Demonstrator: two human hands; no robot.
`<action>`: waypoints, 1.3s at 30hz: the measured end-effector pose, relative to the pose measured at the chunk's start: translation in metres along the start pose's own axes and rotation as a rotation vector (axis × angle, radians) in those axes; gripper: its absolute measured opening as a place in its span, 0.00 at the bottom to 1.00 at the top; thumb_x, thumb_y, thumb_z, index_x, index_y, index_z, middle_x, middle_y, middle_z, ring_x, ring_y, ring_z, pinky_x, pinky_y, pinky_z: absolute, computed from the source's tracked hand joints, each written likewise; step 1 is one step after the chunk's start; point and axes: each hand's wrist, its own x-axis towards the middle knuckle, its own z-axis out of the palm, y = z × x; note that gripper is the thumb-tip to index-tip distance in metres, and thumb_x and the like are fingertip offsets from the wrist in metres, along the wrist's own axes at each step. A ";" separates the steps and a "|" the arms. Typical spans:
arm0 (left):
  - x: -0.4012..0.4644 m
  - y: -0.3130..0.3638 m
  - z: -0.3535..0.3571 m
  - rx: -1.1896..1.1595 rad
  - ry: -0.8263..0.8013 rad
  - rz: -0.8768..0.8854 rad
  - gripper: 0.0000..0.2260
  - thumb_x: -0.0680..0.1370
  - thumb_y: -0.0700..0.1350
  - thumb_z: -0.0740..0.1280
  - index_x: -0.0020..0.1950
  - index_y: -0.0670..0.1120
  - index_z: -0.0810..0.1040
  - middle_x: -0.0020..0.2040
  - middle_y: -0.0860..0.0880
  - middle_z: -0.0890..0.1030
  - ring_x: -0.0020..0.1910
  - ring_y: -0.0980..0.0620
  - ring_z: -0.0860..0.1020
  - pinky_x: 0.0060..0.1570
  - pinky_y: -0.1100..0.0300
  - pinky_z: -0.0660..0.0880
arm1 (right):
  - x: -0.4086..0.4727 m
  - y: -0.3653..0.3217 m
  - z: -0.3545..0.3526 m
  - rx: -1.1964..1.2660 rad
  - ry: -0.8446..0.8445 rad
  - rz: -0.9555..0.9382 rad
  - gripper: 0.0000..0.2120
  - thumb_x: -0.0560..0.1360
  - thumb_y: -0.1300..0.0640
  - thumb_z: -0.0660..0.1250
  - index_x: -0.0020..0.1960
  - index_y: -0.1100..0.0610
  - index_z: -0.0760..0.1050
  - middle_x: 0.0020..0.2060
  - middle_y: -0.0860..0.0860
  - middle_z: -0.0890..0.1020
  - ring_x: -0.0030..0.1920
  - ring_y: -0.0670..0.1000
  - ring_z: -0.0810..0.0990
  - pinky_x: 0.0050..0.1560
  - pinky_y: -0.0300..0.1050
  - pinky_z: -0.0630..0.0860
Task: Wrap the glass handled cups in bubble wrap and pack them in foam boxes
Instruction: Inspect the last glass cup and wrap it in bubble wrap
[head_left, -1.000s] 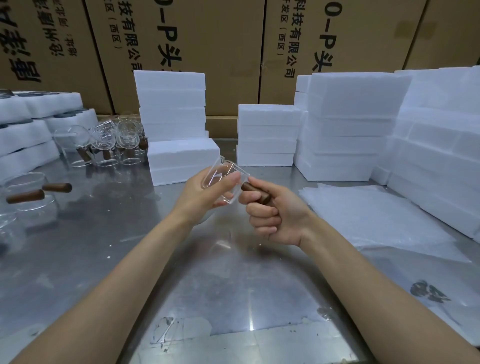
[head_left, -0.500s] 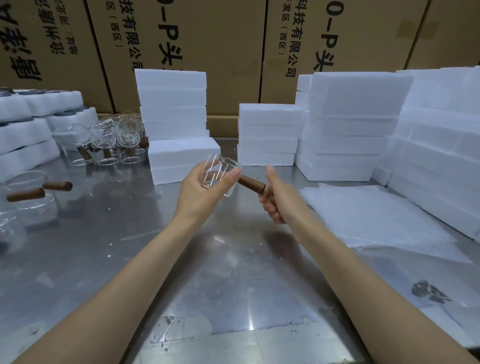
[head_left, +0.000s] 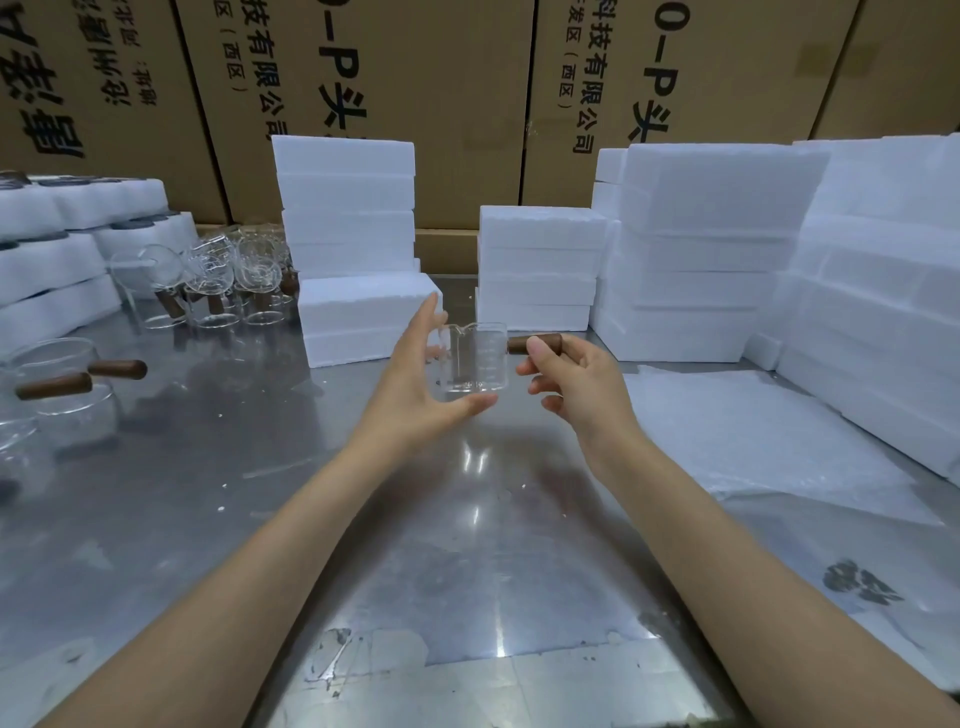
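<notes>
Hands: left hand spread wide, fingers straight, thumb under the cup's base; right hand pinches the wooden handle.
Cup: between the hands, above the worktop, upright, mouth up, bare.
Long axis: handle points right, level.
Bubble wrap: right of the hands, untouched.
Progress: wrapping and boxing judged still ahead; foam boxes stacked beyond.

Clear glass cup, graduated markings, upright above the table; brown wooden handle points right. Bubble wrap flat, right. Foam boxes stacked behind.
</notes>
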 end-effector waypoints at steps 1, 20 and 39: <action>0.000 -0.001 -0.002 0.021 0.020 0.028 0.47 0.67 0.50 0.78 0.78 0.56 0.52 0.75 0.54 0.63 0.65 0.59 0.67 0.61 0.63 0.64 | 0.000 0.000 0.000 0.012 -0.006 0.015 0.08 0.77 0.55 0.66 0.39 0.48 0.78 0.32 0.44 0.81 0.29 0.41 0.75 0.32 0.31 0.69; -0.004 0.010 -0.001 0.384 0.268 0.365 0.34 0.70 0.48 0.76 0.73 0.51 0.67 0.57 0.45 0.73 0.56 0.50 0.70 0.62 0.42 0.68 | -0.001 0.011 0.010 0.085 -0.171 0.214 0.31 0.66 0.46 0.75 0.63 0.52 0.63 0.58 0.52 0.78 0.53 0.45 0.81 0.51 0.45 0.80; -0.005 0.012 -0.004 0.293 0.257 0.428 0.30 0.71 0.45 0.75 0.70 0.42 0.69 0.63 0.45 0.76 0.62 0.47 0.72 0.64 0.34 0.66 | 0.000 0.001 0.008 0.199 -0.296 0.274 0.14 0.78 0.41 0.57 0.55 0.48 0.75 0.52 0.46 0.83 0.55 0.44 0.81 0.57 0.46 0.75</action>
